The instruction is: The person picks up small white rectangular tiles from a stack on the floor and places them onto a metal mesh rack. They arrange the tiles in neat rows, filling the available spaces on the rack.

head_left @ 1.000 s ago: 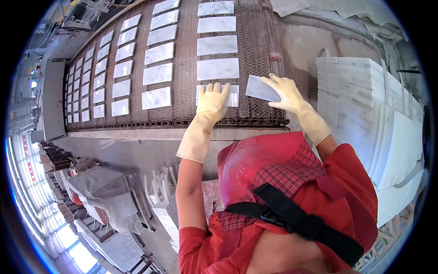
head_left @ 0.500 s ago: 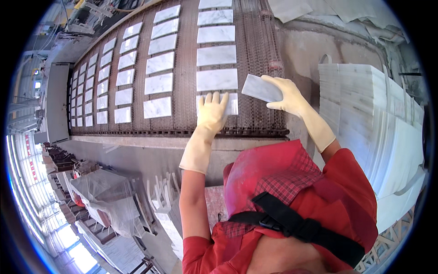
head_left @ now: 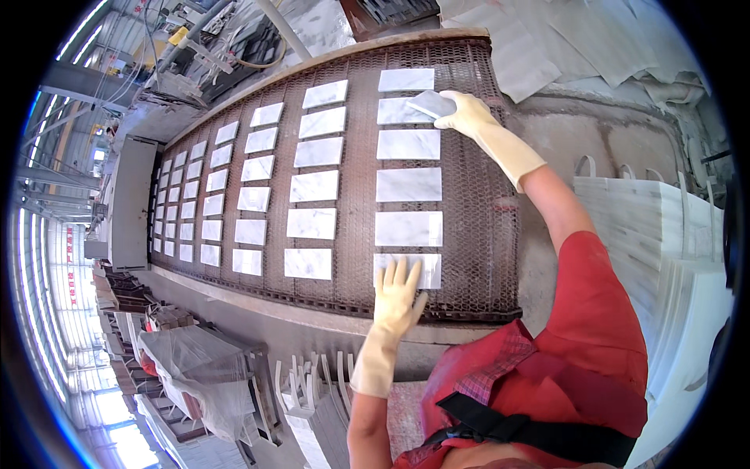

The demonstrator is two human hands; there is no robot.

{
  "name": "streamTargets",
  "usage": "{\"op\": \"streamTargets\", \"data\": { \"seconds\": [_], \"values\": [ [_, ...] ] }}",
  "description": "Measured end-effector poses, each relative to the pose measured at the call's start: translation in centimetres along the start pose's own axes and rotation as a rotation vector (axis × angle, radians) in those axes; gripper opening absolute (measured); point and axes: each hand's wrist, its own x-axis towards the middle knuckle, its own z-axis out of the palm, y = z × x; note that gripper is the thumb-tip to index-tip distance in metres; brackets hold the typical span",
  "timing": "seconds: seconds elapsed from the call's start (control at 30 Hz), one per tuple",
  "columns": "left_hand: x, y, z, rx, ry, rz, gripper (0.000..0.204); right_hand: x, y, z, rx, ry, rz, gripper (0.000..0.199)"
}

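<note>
White marble tiles with grey veins lie in rows on a brown mesh belt (head_left: pixel 473 234). My left hand (head_left: pixel 397 295), in a cream rubber glove, lies with fingers spread on the nearest tile (head_left: pixel 430 273) of the rightmost row. Stretched toward the far side, my gloved right hand (head_left: pixel 469 116) grips a greyish rectangular tile (head_left: pixel 430 103) by its right end. That tile is tilted above the second-farthest tile (head_left: pixel 397 112) of the same row and covers part of it. Whether the two touch, I cannot tell.
A stack of large white slabs (head_left: pixel 625 211) stands to the right. At the left end of the belt is a pale machine housing (head_left: pixel 131 203). Plastic-wrapped goods (head_left: pixel 199 375) and pale curved strips (head_left: pixel 312 383) sit at lower left. Sheets (head_left: pixel 539 39) lie at far right.
My right hand has reached farther away with its tile, from beside the near tiles to over the far end of the row. My left hand stays on the nearest tile. The view has shifted.
</note>
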Motion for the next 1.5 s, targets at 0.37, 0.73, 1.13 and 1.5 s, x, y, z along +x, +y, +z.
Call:
{"op": "streamTargets", "data": {
  "seconds": [0.37,0.73,1.13,1.5],
  "values": [
    [-9.4,2.6,0.9,-0.158,0.187,-0.284,0.079,5.8,0.6,1.3,-0.191,-0.069,0.089,0.096],
    [-10.8,4.3,0.7,-0.172,0.340,-0.376,0.075,5.6,1.4,1.8,-0.160,-0.037,0.040,0.092],
    [-13.5,5.3,2.7,-0.235,0.411,-0.412,0.072,-15.7,8.8,-1.0,0.356,-0.036,0.102,0.090],
    [-14.9,5.6,5.1,-0.312,0.603,-0.274,0.072,-35.3,13.1,-2.8,0.473,-0.071,0.214,0.092]
  ]
}}
